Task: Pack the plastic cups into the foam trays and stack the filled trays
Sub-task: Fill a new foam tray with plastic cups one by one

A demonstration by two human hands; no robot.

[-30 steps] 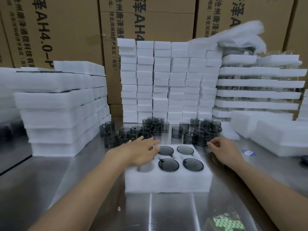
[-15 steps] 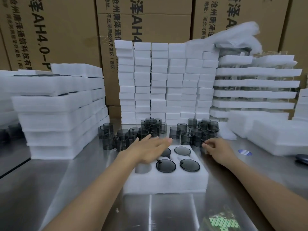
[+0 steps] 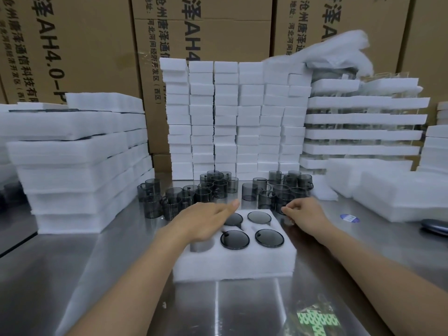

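in front of me: a plain white foam tray point(image 3: 232, 265), smoky grey see-through plastic cups point(image 3: 219, 187), brown cardboard boxes point(image 3: 206, 40) printed black.

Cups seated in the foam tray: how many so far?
4 cups: back-left, back-right, front-left, front-right. The left hand covers part of the foam tray; another may be hidden.

- My left hand point(image 3: 206, 221) is stretched forward, palm down, with the fingers point(image 3: 228, 207) straight and together, pointing ahead and slightly right.
- My right hand point(image 3: 306, 214) sits just right of those fingers, its own curled inward, thumb meeting forefinger; I cannot tell whether they pinch anything.
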